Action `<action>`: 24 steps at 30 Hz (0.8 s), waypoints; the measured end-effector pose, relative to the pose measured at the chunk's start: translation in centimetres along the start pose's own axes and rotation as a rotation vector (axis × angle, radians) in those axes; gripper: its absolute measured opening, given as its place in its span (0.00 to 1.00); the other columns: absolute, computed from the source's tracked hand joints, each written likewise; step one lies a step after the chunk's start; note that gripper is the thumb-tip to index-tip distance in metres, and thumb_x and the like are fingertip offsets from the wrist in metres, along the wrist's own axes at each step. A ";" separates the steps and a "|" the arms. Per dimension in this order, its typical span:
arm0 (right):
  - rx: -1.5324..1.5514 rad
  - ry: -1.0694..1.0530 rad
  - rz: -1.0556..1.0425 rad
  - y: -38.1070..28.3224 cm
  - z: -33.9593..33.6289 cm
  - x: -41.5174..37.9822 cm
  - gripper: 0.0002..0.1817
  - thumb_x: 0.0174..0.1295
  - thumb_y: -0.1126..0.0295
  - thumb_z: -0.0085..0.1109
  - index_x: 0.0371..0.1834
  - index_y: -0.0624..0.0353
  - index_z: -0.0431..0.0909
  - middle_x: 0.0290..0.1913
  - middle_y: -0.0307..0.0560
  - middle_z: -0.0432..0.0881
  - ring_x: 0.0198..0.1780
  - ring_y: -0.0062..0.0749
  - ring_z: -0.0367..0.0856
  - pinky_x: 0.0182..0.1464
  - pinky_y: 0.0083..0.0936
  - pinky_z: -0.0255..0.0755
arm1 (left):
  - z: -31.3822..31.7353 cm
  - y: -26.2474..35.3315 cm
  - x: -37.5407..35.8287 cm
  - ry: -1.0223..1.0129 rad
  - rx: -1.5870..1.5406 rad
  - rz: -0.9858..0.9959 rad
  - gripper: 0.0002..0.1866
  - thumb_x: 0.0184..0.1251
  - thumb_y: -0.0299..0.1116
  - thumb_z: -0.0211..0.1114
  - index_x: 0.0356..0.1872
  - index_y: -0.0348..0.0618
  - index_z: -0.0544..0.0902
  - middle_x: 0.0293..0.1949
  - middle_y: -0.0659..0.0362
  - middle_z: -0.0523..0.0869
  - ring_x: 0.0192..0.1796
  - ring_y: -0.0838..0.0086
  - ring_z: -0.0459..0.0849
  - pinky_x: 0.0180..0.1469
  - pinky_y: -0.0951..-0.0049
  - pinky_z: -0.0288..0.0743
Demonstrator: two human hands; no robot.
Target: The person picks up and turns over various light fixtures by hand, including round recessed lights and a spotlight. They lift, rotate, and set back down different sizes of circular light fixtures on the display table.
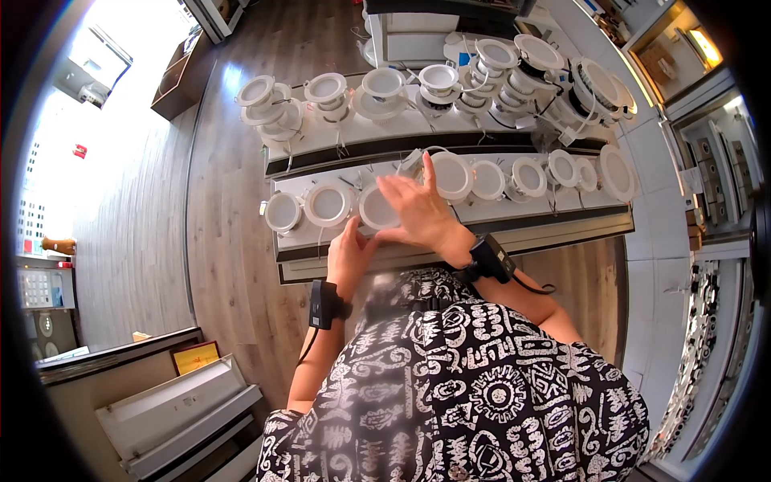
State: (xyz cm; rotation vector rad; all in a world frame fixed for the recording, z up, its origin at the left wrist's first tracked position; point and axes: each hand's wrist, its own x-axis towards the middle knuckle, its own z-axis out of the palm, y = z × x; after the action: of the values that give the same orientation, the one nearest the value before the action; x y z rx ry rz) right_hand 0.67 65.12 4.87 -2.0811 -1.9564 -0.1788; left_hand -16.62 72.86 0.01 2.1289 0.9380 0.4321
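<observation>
Round white downlights stand in a row along the near white shelf [309,234]. My left hand [350,255] is at the lower left edge of the third downlight [377,210], its fingertips close together; whether they grip the rim is hard to make out. Over the right side of that same light is my right hand [422,210], fingers spread and the index finger pointing up. A second downlight [328,204] is just left of my hands, and a larger one [450,176] lies partly behind my right hand.
Stacked downlights [383,83] with loose wires fill the back shelf. A brown open box [183,76] sits on the wooden floor at the upper left. Glass-fronted display cases [711,153] line the right side. White panels [181,406] lean at the lower left.
</observation>
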 end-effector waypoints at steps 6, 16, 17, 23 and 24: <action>0.119 0.019 0.034 -0.2 -1.0 0.7 0.47 0.41 0.42 0.68 0.62 0.63 0.69 0.54 0.52 0.78 0.58 0.38 0.77 0.72 0.63 0.22 | -0.4 0.2 -0.6 0.007 -0.047 -0.010 0.21 0.57 0.33 0.69 0.51 0.38 0.77 0.22 0.55 0.82 0.24 0.65 0.81 0.29 0.68 0.74; 0.159 0.243 0.110 1.6 -4.7 1.5 0.45 0.44 0.42 0.67 0.63 0.60 0.68 0.58 0.50 0.75 0.61 0.37 0.73 0.72 0.60 0.27 | 0.4 -0.8 0.2 0.033 0.045 -0.091 0.16 0.61 0.38 0.65 0.42 0.36 0.81 0.21 0.54 0.83 0.24 0.66 0.81 0.30 0.69 0.75; 0.166 0.248 0.114 1.6 -4.7 1.4 0.46 0.44 0.42 0.67 0.63 0.60 0.68 0.58 0.50 0.75 0.61 0.37 0.73 0.72 0.60 0.28 | 1.0 -1.4 0.5 0.044 0.062 -0.090 0.15 0.62 0.40 0.65 0.39 0.35 0.81 0.20 0.55 0.82 0.21 0.70 0.80 0.28 0.71 0.74; 0.200 0.312 0.186 1.4 -4.8 0.7 0.45 0.45 0.42 0.67 0.62 0.60 0.69 0.58 0.49 0.75 0.63 0.38 0.72 0.71 0.62 0.28 | 2.9 -2.4 1.8 -0.177 -0.540 -0.441 0.19 0.68 0.45 0.62 0.27 0.37 0.78 0.17 0.61 0.78 0.17 0.81 0.71 0.19 0.79 0.63; 0.200 0.315 0.190 1.6 -4.9 0.6 0.44 0.45 0.42 0.67 0.62 0.60 0.70 0.58 0.49 0.75 0.63 0.38 0.71 0.71 0.62 0.28 | 3.2 -2.5 1.9 -0.177 -0.584 -0.458 0.19 0.68 0.45 0.61 0.26 0.38 0.78 0.17 0.62 0.77 0.16 0.82 0.70 0.18 0.80 0.61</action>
State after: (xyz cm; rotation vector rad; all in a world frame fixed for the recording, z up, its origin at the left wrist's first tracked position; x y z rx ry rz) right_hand 2.76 64.26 9.50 -1.9572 -1.5210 -0.2441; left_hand -14.76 73.78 -3.92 1.3544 1.0101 0.2384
